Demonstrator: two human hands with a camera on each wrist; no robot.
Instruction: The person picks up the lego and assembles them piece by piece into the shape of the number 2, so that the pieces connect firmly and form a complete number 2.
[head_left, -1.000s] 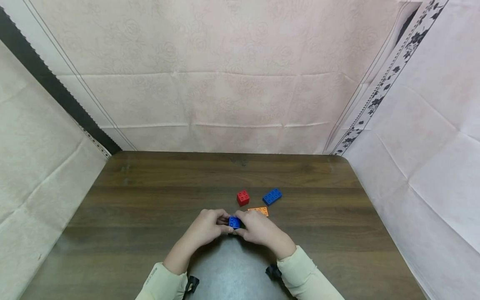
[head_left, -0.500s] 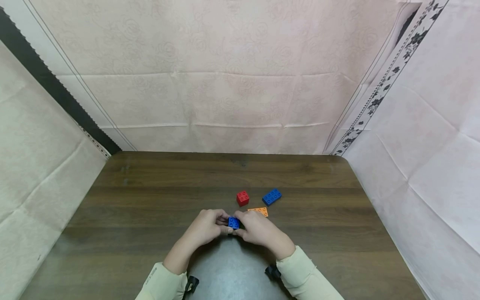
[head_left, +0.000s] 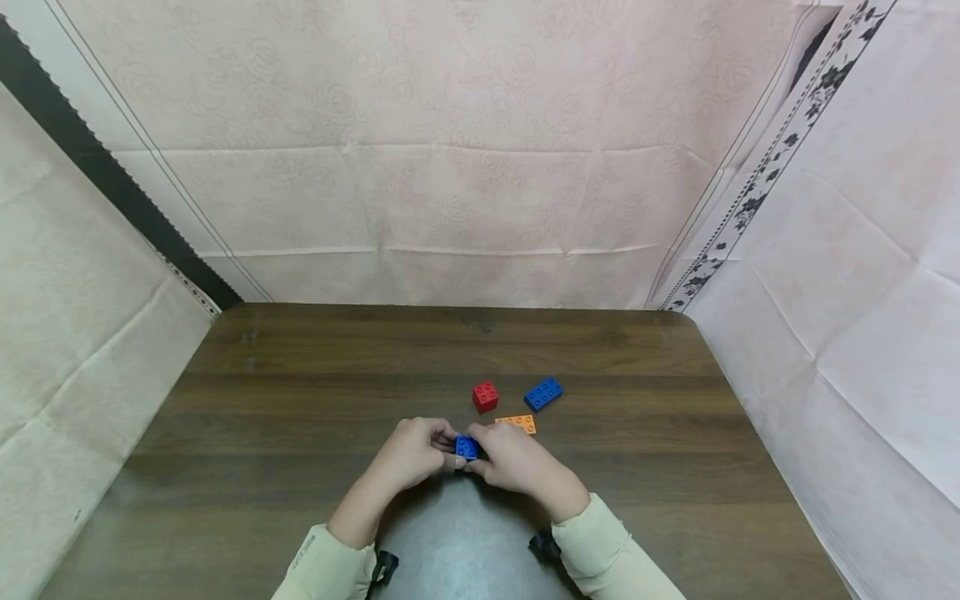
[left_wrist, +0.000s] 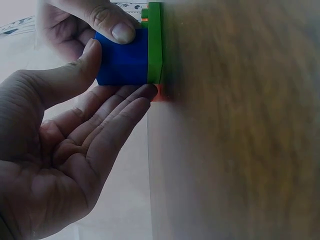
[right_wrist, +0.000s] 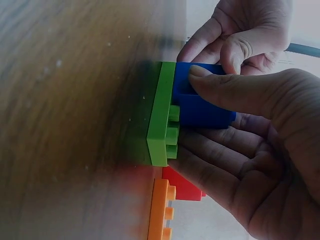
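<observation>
A blue toy building brick (left_wrist: 122, 62) stands on a thin green building brick (right_wrist: 162, 112), which lies flat on the wooden table. Its green studs show beside the blue one in the right wrist view. My right hand (head_left: 512, 456) pinches the blue brick, thumb flat on its near face and fingers behind. From the other side my left hand (head_left: 414, 454) holds the same brick, thumb tip at its upper corner and fingers along its far side. In the head view both hands hide the green brick.
Just beyond my hands lie an orange flat brick (head_left: 522, 423), a red brick (head_left: 485, 397) and a second blue brick (head_left: 543, 393). The brown table (head_left: 300, 367) ends at pale cloth (head_left: 450, 200) at the back and sides.
The held blue brick has shifted very slightly left and towards me. Both hands keep their hold, and the loose bricks are essentially where they were.
</observation>
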